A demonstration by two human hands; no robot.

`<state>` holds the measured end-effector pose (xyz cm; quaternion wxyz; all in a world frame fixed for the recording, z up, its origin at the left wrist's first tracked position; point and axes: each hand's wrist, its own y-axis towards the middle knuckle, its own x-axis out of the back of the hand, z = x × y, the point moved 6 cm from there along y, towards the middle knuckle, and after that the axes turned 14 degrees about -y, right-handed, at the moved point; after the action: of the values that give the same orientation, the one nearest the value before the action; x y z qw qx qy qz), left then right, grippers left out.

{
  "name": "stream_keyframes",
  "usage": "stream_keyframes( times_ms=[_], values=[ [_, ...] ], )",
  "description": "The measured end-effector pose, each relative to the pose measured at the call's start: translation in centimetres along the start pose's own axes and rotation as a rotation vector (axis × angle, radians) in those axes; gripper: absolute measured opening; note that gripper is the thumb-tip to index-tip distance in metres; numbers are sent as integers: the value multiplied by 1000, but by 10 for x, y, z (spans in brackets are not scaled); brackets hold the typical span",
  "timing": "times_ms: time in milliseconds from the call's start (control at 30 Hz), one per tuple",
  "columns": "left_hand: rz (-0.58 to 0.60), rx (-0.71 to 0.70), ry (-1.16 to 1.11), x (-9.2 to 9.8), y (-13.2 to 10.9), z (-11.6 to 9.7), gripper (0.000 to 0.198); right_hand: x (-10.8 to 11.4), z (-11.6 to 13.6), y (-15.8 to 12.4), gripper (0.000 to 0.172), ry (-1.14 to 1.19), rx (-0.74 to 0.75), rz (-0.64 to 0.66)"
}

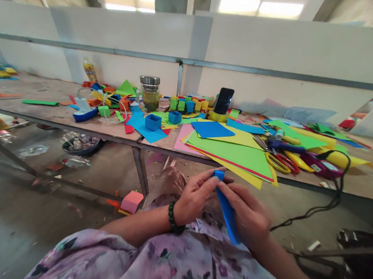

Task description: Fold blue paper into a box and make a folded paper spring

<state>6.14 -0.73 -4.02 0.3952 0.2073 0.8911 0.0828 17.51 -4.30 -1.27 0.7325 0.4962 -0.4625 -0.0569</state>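
Observation:
A long blue strip of craft foam or paper (228,216) slants downward over my lap, its top end bent over. My left hand (197,195), with a dark beaded bracelet at the wrist, pinches that bent end. Further down its length, my right hand (245,211) grips the same strip between thumb and fingers. On the table just beyond lie stacked coloured sheets (234,153), with a blue sheet (212,129) on top. Two small blue open boxes (153,122) stand to the left of the stack.
Scissors (278,163), a purple glue gun (321,165) and its black cord lie along the table's right front. Behind the sheets a phone (224,101) leans upright. A lidded glass jar (150,93) stands near coloured scraps. Under the table is a dark basin (80,147).

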Motion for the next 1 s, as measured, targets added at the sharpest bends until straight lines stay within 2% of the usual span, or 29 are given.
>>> stream_keyframes(
  times_ms=[100, 167, 267, 333, 367, 433, 467, 600, 667, 733, 833, 933, 1000],
  values=[
    [-29, -19, 130, 5, 2, -4, 41, 1, 6, 7, 47, -26, 101, 62],
    [-25, -97, 315, 8, 3, -10, 43, 8, 4, 12, 44, 30, 61, 115],
    [73, -250, 654, 5, 0, -15, 51, 20, -10, 19, 21, 31, -92, 118],
    [173, -291, 802, 2, -3, -12, 57, 16, -19, 24, 6, -26, -122, 228],
    [220, -293, 842, 0, -4, -10, 59, 9, -21, 25, 13, -34, -104, 323],
    [292, -272, 863, -4, -6, -8, 63, -3, -23, 27, 27, 8, -44, 476],
    [323, -251, 847, -6, -6, -9, 66, -6, -23, 27, 32, 43, -20, 496],
    [450, -103, 754, -14, -7, -14, 76, -6, -19, 26, 42, 179, -34, 366],
    [495, -25, 744, -15, -6, -15, 81, -8, -18, 21, 44, 236, -104, 302],
    [495, 17, 788, -11, -3, -16, 82, -15, -20, 16, 44, 287, -198, 290],
    [500, 58, 882, -4, 0, -13, 79, -32, -24, 10, 41, 434, -300, 431],
    [532, 113, 907, -1, 1, -8, 77, -39, -24, 10, 43, 566, -273, 584],
    [555, 147, 893, 0, 1, -6, 77, -39, -24, 11, 46, 571, -256, 614]
  ],
)
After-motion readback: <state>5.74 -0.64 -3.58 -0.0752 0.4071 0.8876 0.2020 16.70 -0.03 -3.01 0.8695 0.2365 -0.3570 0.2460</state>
